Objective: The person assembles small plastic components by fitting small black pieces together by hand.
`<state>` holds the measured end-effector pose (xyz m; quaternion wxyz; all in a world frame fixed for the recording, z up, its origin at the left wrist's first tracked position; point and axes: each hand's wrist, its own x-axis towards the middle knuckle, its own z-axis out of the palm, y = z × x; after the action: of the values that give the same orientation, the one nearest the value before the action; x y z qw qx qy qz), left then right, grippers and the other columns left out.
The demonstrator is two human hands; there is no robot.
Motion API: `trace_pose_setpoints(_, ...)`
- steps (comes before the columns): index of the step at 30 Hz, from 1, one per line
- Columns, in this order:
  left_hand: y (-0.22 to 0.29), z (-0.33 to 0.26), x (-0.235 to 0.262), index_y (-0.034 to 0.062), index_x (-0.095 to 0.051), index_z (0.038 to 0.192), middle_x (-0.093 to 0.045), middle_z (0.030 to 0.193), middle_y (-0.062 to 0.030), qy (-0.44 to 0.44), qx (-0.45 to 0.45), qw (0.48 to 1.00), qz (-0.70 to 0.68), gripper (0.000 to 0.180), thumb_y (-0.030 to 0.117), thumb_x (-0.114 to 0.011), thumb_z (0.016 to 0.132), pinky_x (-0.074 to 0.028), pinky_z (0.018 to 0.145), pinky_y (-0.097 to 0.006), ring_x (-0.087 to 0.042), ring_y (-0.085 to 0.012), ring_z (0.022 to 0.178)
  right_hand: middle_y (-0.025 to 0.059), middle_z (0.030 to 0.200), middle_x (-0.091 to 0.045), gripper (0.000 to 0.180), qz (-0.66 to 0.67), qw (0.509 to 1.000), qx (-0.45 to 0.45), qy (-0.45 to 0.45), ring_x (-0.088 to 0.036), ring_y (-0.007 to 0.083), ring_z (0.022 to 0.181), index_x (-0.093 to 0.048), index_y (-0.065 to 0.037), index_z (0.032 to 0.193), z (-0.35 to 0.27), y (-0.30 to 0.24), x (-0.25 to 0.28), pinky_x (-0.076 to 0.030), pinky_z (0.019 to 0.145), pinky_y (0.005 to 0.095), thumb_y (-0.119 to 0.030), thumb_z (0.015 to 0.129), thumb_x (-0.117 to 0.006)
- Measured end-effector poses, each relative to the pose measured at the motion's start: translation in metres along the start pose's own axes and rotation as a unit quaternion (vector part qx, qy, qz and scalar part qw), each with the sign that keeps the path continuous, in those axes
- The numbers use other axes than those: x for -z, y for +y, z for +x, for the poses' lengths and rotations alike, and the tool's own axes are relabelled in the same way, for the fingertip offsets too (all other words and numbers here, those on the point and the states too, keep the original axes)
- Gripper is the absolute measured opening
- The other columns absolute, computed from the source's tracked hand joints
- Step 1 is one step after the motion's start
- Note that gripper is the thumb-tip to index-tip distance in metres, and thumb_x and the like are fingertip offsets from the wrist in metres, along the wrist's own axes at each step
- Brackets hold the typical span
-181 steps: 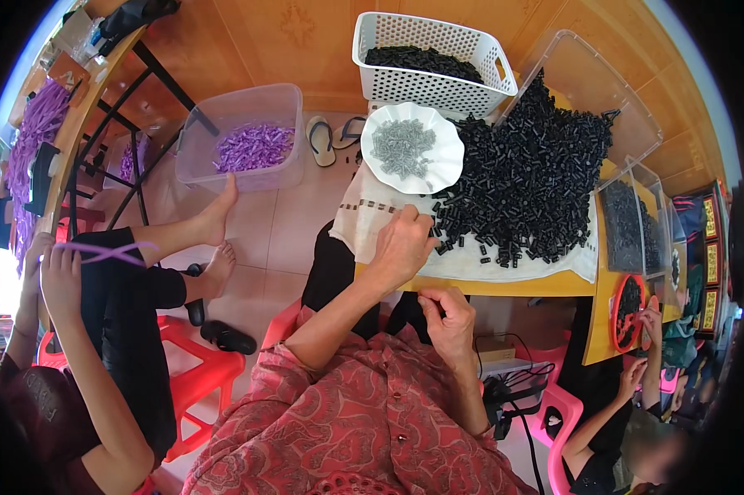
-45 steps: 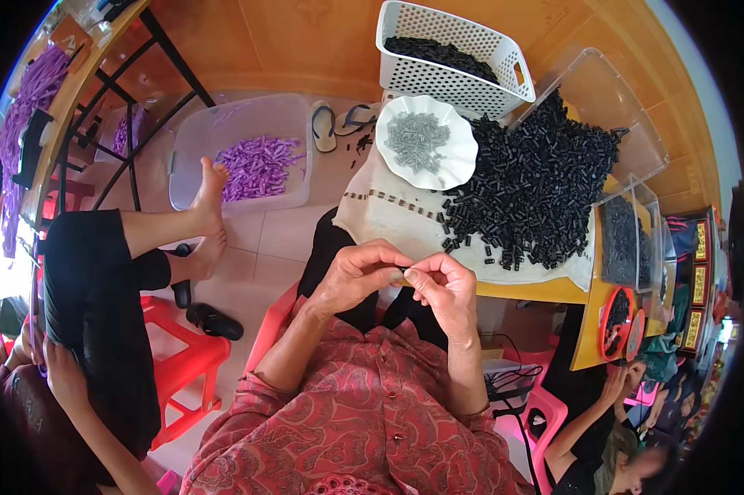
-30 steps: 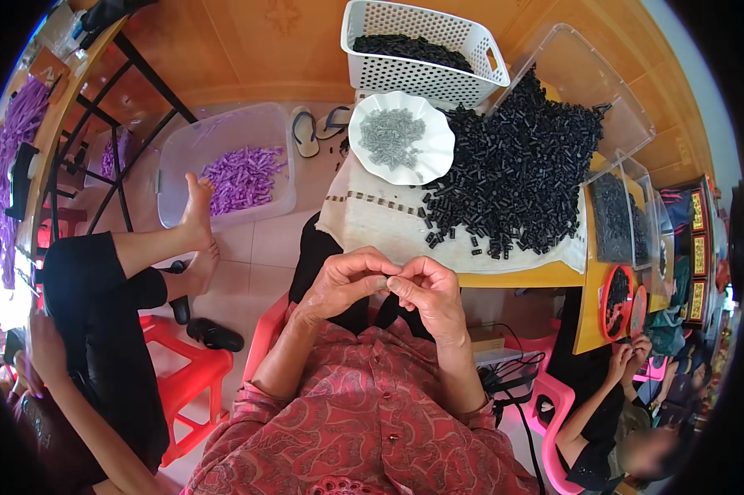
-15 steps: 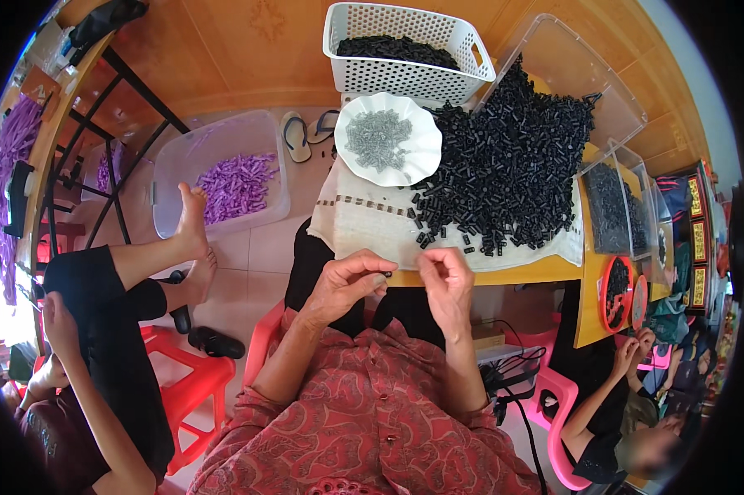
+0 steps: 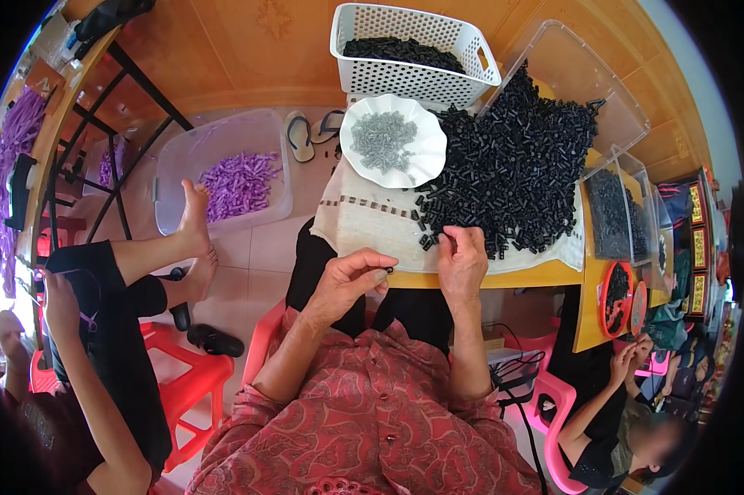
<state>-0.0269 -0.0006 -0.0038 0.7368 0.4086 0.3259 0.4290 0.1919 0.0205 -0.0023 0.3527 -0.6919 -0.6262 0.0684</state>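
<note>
On the table (image 5: 520, 276), white dish (image 5: 429, 150) — clear bits (image 5: 383, 141), basket (image 5: 405, 81) — black pieces (image 5: 401, 54)

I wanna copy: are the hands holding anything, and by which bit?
Left grip: a black piece, seemingly by one end. Right grip: can't tell.

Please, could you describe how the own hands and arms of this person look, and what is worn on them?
The left hand and right hand are bare, without gloves. The forearms are uncovered too. Above them, loose red sleeves carry a swirling, greyish-brown pattern.
</note>
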Motion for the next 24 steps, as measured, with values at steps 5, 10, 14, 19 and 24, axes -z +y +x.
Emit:
trace_pose_setpoints(5,-0.0017,0.0008,0.0007,0.0003,-0.066,0.115,-0.063,0.094,-0.0011,0.002,0.004,1.000,-0.012,0.022,0.003,-0.059,0.094,-0.051,0.075,-0.022,-0.061,-0.0082,0.078,0.0101,0.090,-0.057,0.016,-0.035,0.999,0.005,-0.004,-0.062,0.0318,0.074,-0.067,-0.008,0.099,0.0009,-0.0015,-0.0013,-0.050,0.063,0.0421,-0.010,0.083,-0.069)
trace_pose_setpoints(10,-0.0033,0.0014,0.0016,-0.0001,-0.066,0.115,-0.064,0.095,-0.0019,0.003,0.001,1.000,-0.022,0.022,0.004,-0.059,0.094,-0.051,0.075,-0.022,-0.061,-0.0083,0.078,0.0102,0.089,-0.057,0.018,-0.054,0.998,0.016,-0.010,-0.062,0.0315,0.074,-0.067,-0.007,0.101,0.0019,-0.0046,-0.0011,-0.050,0.063,0.0424,-0.013,0.084,-0.070)
trace_pose_setpoints(14,-0.0059,0.0018,0.0027,-0.0002,-0.066,0.115,-0.065,0.097,-0.0030,0.003,-0.002,0.999,-0.033,0.022,0.004,-0.058,0.095,-0.051,0.075,-0.022,-0.061,-0.0087,0.078,0.0102,0.090,-0.057,0.017,-0.064,0.998,0.016,-0.010,-0.062,0.0315,0.074,-0.067,-0.007,0.100,0.0045,-0.0052,-0.0018,-0.050,0.062,0.0424,-0.014,0.084,-0.070)
trace_pose_setpoints(19,-0.0064,0.0029,0.0040,-0.0004,-0.066,0.115,-0.066,0.098,-0.0041,0.006,0.000,0.998,-0.060,0.022,0.004,-0.058,0.095,-0.051,0.076,-0.023,-0.062,-0.0092,0.079,0.0105,0.089,-0.057,0.014,-0.073,0.996,0.043,0.024,-0.062,0.0305,0.074,-0.067,-0.006,0.098,0.0048,-0.0075,-0.0035,-0.050,0.062,0.0412,-0.014,0.086,-0.069)
trace_pose_setpoints(24,-0.0095,0.0037,0.0058,-0.0016,-0.065,0.115,-0.066,0.099,-0.0065,0.014,0.006,0.994,-0.104,0.022,0.003,-0.057,0.095,-0.054,0.075,-0.024,-0.063,-0.0106,0.080,0.0114,0.091,-0.058,0.012,-0.023,0.998,0.043,0.047,-0.061,0.0292,0.072,-0.067,-0.006,0.097,0.0013,-0.0091,-0.0039,-0.051,0.061,0.0390,-0.010,0.086,-0.068)
